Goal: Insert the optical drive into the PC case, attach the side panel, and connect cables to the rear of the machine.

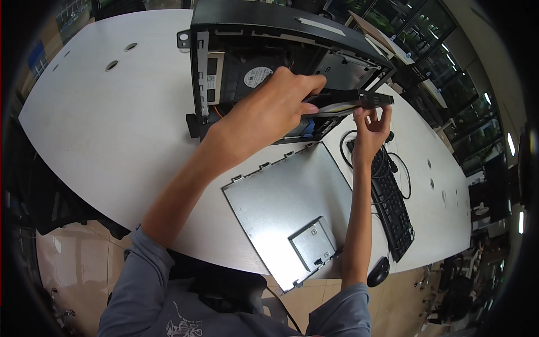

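Observation:
A black desktop computer case (247, 19) lies with its side open on the table, showing a fan (258, 77) with a round white label and metal brackets inside. Across the opening's right part is a slim black slotted part (375, 100), with pale strips along its lower edge. My right hand (373, 128) pinches its outer end from below, thumb and fingers together. Reaching over the case, my left hand (275, 100) is closed at the part's inner end; its fingertips are partly hidden. Below the case, a silver side panel (281, 196) lies flat.
On the right are a black keyboard (396, 210) with loops of black cable (405, 168) and a black mouse (378, 272). The panel's near corner overhangs the white table's (112, 151) front edge. A dark chair (67, 196) stands at the left.

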The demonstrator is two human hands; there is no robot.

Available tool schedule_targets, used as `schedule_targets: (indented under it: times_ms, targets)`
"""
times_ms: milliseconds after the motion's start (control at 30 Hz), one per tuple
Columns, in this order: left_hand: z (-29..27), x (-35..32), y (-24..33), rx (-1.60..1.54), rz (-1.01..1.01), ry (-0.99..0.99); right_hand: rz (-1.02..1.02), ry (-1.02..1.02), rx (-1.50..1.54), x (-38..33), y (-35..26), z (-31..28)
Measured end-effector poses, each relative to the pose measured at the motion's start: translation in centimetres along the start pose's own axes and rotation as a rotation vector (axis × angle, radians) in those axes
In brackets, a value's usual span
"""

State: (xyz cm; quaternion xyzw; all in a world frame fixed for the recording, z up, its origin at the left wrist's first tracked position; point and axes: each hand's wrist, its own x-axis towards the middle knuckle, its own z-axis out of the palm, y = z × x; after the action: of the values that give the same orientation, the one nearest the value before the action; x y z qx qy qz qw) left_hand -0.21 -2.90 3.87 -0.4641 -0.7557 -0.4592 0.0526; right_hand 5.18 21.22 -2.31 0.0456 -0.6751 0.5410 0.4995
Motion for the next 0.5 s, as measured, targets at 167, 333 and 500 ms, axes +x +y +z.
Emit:
schedule_targets:
  times_ms: [167, 333, 500]
  targets:
    - [0.1, -0.5, -0.9, 0.046, 0.132, 0.096, -0.122, -0.042, -0.083, 0.2, -1.6, -1.8]
    - [-2.5, -0.8, 0.9, -0.071, 0.078, -0.063, 0.070, -0.265, 0.198, 2.4, -5.6, -4.9]
    - [-3.7, -0.7, 2.2, -0.036, 0.051, -0.128, 0.072, -0.525, 0.056, 4.0, -4.3, -9.4]
